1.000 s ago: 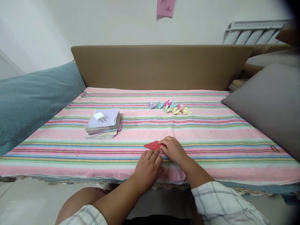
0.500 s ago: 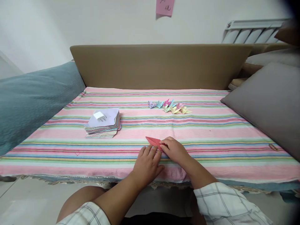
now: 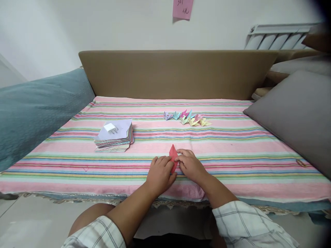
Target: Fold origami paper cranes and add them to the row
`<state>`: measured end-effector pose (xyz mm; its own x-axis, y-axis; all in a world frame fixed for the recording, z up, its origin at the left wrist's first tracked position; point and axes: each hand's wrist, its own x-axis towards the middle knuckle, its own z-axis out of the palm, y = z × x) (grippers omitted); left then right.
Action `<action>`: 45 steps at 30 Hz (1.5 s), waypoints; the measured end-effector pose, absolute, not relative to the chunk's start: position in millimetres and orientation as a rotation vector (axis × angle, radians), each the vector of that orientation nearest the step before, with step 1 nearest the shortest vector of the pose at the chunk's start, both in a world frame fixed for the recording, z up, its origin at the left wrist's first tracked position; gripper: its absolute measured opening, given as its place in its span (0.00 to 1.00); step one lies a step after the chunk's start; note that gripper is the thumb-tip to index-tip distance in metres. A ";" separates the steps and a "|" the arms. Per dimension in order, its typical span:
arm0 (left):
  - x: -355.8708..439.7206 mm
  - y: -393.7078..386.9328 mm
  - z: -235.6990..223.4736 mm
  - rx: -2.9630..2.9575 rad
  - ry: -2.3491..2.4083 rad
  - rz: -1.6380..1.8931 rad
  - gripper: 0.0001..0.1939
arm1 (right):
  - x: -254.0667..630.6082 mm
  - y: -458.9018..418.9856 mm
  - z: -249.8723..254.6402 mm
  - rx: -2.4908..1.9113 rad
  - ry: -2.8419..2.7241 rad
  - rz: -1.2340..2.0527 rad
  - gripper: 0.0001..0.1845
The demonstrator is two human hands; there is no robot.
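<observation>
A red folded paper (image 3: 173, 151), shaped like a narrow diamond, lies on the striped cloth with one point facing away from me. My left hand (image 3: 159, 174) holds its left edge, fingertips on the paper and thumb near the lower point. From the right, my right hand (image 3: 190, 165) grips the other edge between thumb and fingers. Part of the paper is hidden under the fingertips. Beyond it stand several small folded paper cranes in a cluster, among them a purple one (image 3: 168, 116) and a yellow one (image 3: 205, 122).
A stack of coloured paper sheets (image 3: 115, 141) sits to the left, with a small white plug adapter (image 3: 110, 128) on top. A grey cushion (image 3: 297, 117) leans at the right, a teal cushion (image 3: 43, 110) at the left. Behind rises a brown backrest (image 3: 176, 74).
The red paper has turned from slanting leftward to pointing straight away from me. Both hands have shifted with it and now grip its opposite sides.
</observation>
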<state>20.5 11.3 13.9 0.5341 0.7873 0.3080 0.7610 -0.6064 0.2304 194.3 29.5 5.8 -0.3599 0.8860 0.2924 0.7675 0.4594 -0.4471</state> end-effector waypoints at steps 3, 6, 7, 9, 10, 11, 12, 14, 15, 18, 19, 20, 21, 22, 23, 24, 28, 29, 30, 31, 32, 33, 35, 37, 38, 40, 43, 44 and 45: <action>17.7 14.8 13.7 2.712 1.313 0.585 0.18 | 197.6 32.0 8.5 -1.350 -2.288 0.270 0.16; 12.2 21.5 13.1 2.756 1.208 0.556 0.23 | 199.2 32.2 11.6 -1.352 -2.343 0.285 0.16; 10.4 24.0 12.8 2.770 1.185 0.547 0.23 | 199.5 32.0 12.3 -1.352 -2.355 0.303 0.15; 7.3 28.9 12.3 2.797 1.160 0.537 0.20 | 200.0 31.6 13.2 -1.350 -2.366 0.352 0.15; 6.2 31.1 12.1 2.812 1.149 0.535 0.19 | 200.3 31.3 13.6 -1.347 -2.366 0.379 0.15; 5.3 33.1 12.1 2.827 1.137 0.534 0.17 | 200.6 30.8 14.0 -1.345 -2.364 0.402 0.14; 4.8 34.8 12.1 2.840 1.127 0.533 0.16 | 200.9 30.2 14.4 -1.344 -2.361 0.420 0.14; 4.4 37.1 12.4 2.846 1.118 0.524 0.13 | 201.4 28.5 15.5 -1.342 -2.355 0.431 0.12; 4.4 37.7 12.7 2.838 1.121 0.516 0.12 | 201.5 27.6 15.8 -1.341 -2.354 0.427 0.12; 4.8 37.5 14.6 2.793 1.148 0.500 0.11 | 201.7 26.1 15.5 -1.340 -2.346 0.390 0.09; 5.1 37.0 15.6 2.779 1.154 0.500 0.11 | 201.7 26.4 14.8 -1.339 -2.344 0.377 0.08; 5.3 36.5 16.7 2.768 1.156 0.501 0.10 | 201.8 27.2 13.7 -1.339 -2.343 0.366 0.07; 5.4 36.0 17.9 2.759 1.159 0.502 0.09 | 201.9 28.3 12.5 -1.338 -2.342 0.357 0.06; 5.6 35.8 18.9 2.752 1.163 0.501 0.08 | 202.0 29.7 11.3 -1.337 -2.344 0.351 0.06; 5.7 35.9 19.7 2.745 1.171 0.498 0.08 | 202.1 31.2 10.1 -1.336 -2.346 0.345 0.05; 5.8 36.3 20.2 2.736 1.184 0.492 0.08 | 202.1 32.6 9.2 -1.334 -2.349 0.339 0.05; 6.5 39.6 19.4 2.706 1.222 0.471 0.10 | 202.1 35.5 8.2 -1.308 -2.361 0.312 0.03; 6.9 40.4 18.9 2.702 1.223 0.472 0.10 | 202.1 35.6 8.3 -1.303 -2.359 0.309 0.03; 7.5 41.0 18.6 2.699 1.222 0.477 0.10 | 202.1 35.6 8.5 -1.299 -2.355 0.309 0.03; 8.1 41.4 18.4 2.697 1.224 0.482 0.09 | 202.2 35.5 8.4 -1.297 -2.351 0.312 0.03; 8.7 41.6 18.5 2.694 1.229 0.486 0.09 | 202.2 35.5 8.1 -1.297 -2.345 0.316 0.04; 9.3 41.7 18.6 2.691 1.234 0.489 0.09 | 202.3 35.6 7.6 -1.298 -2.337 0.321 0.04; 10.4 41.7 19.0 2.685 1.242 0.490 0.08 | 202.5 36.1 5.7 -1.298 -2.320 0.332 0.04; 10.9 41.8 18.9 2.680 1.243 0.501 0.08 | 202.7 36.9 3.7 -1.298 -2.302 0.342 0.05; 10.9 42.0 18.5 2.680 1.239 0.507 0.08 | 202.7 37.3 2.9 -1.297 -2.295 0.346 0.05; 10.6 42.3 17.1 2.683 1.235 0.517 0.08 | 202.7 37.9 2.1 -1.298 -2.284 0.359 0.04; 10.0 42.6 14.4 2.683 1.240 0.540 0.08 | 202.1 38.5 2.7 -1.307 -2.271 0.384 0.05; 9.9 42.7 13.6 2.679 1.242 0.551 0.08 | 201.8 38.6 3.1 -1.312 -2.266 0.392 0.06; 9.8 42.8 12.9 2.672 1.244 0.560 0.08 | 201.4 38.7 3.5 -1.319 -2.261 0.401 0.07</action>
<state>9.8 42.8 12.9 0.5884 0.7613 0.2726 0.7086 -0.6478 0.2796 201.4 38.7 3.5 -0.4138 0.8717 0.2626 0.7282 0.4900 -0.4792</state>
